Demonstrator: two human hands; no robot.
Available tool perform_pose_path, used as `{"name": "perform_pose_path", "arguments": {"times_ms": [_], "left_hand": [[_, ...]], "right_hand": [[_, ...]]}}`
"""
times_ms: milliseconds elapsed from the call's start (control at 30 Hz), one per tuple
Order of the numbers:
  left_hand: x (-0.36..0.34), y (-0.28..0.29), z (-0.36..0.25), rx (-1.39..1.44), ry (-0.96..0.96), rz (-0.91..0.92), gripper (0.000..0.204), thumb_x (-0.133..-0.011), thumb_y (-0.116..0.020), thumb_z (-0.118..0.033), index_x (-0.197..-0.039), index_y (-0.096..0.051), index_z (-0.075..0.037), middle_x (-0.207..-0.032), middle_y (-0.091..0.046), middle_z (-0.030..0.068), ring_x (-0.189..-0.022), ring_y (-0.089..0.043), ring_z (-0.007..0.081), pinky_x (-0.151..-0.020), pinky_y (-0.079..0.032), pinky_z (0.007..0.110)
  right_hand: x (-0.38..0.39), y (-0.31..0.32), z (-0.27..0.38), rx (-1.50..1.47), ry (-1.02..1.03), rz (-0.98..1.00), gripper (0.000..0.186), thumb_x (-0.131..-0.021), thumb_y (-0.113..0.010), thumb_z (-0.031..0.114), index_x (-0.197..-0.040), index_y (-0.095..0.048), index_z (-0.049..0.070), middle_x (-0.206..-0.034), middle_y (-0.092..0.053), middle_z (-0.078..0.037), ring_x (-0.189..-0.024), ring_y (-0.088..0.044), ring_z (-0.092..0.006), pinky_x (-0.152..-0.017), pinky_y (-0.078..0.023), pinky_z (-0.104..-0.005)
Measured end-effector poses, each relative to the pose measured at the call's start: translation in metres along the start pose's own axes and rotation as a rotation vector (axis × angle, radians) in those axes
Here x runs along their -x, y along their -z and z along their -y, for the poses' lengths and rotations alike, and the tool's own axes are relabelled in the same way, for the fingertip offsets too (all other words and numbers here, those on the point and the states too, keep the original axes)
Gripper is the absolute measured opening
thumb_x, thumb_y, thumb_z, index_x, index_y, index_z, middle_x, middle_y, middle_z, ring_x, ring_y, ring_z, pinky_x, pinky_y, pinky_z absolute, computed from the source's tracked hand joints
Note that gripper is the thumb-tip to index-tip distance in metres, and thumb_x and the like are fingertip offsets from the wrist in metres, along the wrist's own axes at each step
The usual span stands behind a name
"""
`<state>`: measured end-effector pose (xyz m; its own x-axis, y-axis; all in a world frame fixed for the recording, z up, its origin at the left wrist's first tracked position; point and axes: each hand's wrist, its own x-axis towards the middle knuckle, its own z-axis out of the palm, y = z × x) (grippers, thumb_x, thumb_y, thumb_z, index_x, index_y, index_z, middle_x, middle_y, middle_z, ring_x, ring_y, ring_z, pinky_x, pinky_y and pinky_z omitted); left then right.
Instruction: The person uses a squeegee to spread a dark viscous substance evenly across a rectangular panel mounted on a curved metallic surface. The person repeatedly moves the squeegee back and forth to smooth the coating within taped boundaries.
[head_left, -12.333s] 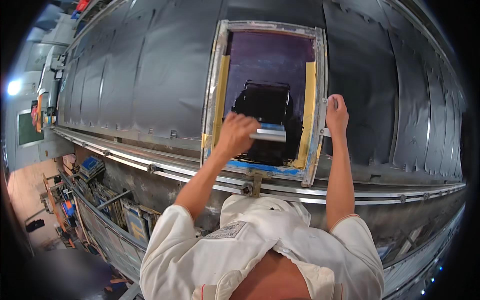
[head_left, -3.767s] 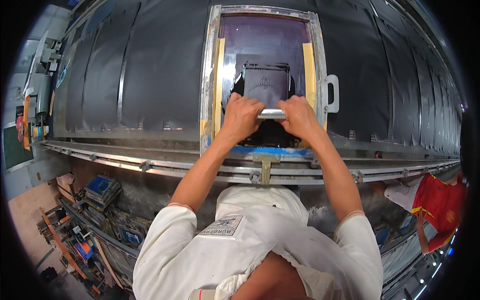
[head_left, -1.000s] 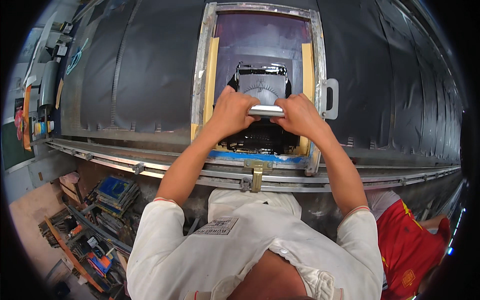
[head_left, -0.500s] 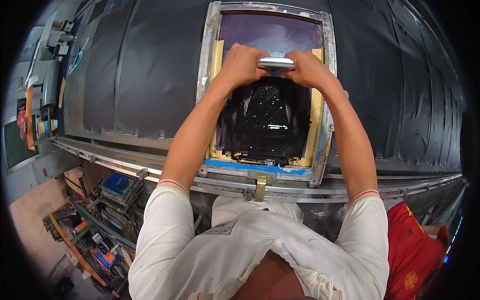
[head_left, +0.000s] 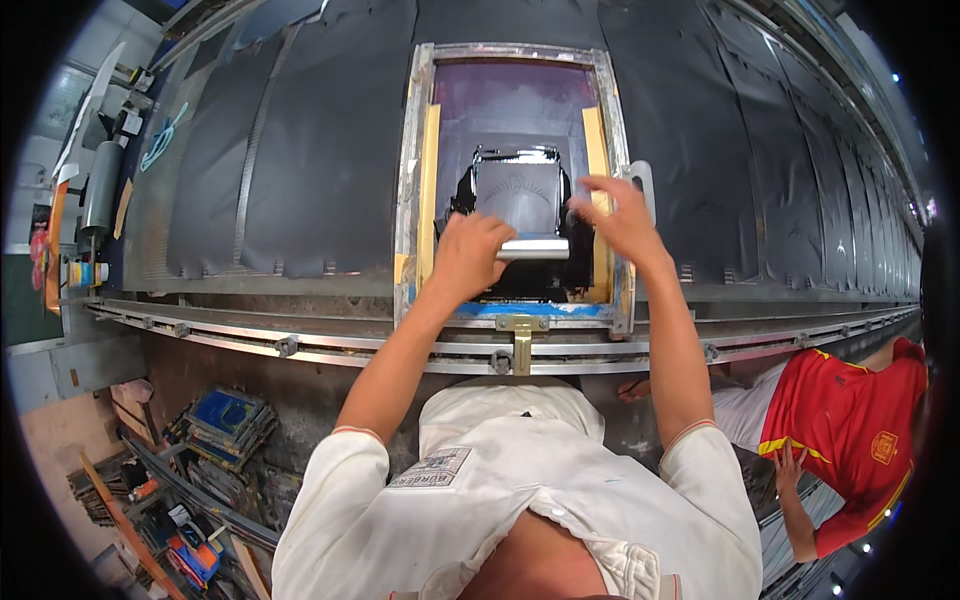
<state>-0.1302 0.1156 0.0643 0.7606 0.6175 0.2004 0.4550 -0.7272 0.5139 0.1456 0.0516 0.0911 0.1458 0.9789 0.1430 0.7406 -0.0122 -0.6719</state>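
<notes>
A metal-framed printing screen (head_left: pixel 407 190) lies on the long table, with yellow tape inside its sides and blue tape along its near edge. Black ink (head_left: pixel 580 265) is spread on the mesh around a greyish squarish patch with a faint pattern. My left hand (head_left: pixel 466 255) is closed on the left end of a silver-handled squeegee (head_left: pixel 536 247), which lies crosswise over the near part of the mesh. Off the squeegee, my right hand (head_left: pixel 622 215) hovers by the frame's right side, fingers apart and slightly blurred. A pale handle (head_left: pixel 643 185) sits on that side, close to this hand.
Dark sheets (head_left: pixel 310 150) cover the table left and right of the screen. A metal rail (head_left: pixel 420 352) runs along its near edge. Stacked screens (head_left: pixel 225 415) and tools stand low at the left. A person in a red shirt (head_left: pixel 850 430) is at my right.
The squeegee has come toward me, from the far part of the mesh to the near part. My right hand has let go of it and moved to the frame's right side.
</notes>
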Motion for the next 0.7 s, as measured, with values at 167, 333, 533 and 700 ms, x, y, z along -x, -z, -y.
{"name": "perform_pose_path", "arguments": {"times_ms": [167, 333, 533, 700], "left_hand": [[0.007, 0.001, 0.009, 0.05, -0.014, 0.075, 0.021, -0.072, -0.081, -0.013, -0.092, -0.079, -0.015, -0.088, -0.074, 0.0061, -0.085, -0.07, 0.0293, -0.08, -0.048, 0.043], [-0.048, 0.028, 0.036, 0.202, 0.031, 0.113, 0.014, -0.074, -0.081, -0.012, -0.089, -0.08, -0.011, -0.084, -0.076, 0.0105, -0.08, -0.071, 0.0304, -0.08, -0.052, 0.041], [-0.113, 0.045, 0.075, 0.151, 0.082, 0.099, 0.019, -0.074, -0.082, -0.008, -0.093, -0.081, -0.01, -0.093, -0.077, 0.009, -0.089, -0.069, 0.0307, -0.085, -0.052, 0.039], [-0.071, 0.025, 0.052, 0.067, 0.019, -0.156, 0.033, -0.068, -0.076, 0.0, -0.097, -0.079, -0.013, -0.1, -0.076, 0.0079, -0.09, -0.066, 0.0314, -0.08, -0.048, 0.042]], "right_hand": [[-0.027, -0.004, -0.106, 0.112, -0.478, -0.464, 0.035, -0.096, -0.071, 0.033, -0.118, -0.073, 0.007, -0.109, -0.076, -0.016, -0.096, -0.074, -0.031, -0.088, -0.055, -0.0434], [-0.022, -0.032, -0.111, 0.123, -0.611, -0.406, 0.038, -0.098, -0.065, 0.041, -0.112, -0.072, 0.006, -0.1, -0.076, -0.021, -0.095, -0.072, -0.0407, -0.086, -0.054, -0.0448], [-0.024, -0.026, -0.076, -0.068, -0.583, -0.425, 0.037, -0.098, -0.065, 0.042, -0.108, -0.073, 0.006, -0.1, -0.075, -0.023, -0.099, -0.071, -0.0458, -0.087, -0.054, -0.0487], [-0.034, -0.003, -0.054, -0.096, -0.577, -0.433, 0.034, -0.097, -0.068, 0.039, -0.104, -0.073, 0.006, -0.092, -0.075, -0.019, -0.089, -0.072, -0.0411, -0.079, -0.054, -0.0444]]}}
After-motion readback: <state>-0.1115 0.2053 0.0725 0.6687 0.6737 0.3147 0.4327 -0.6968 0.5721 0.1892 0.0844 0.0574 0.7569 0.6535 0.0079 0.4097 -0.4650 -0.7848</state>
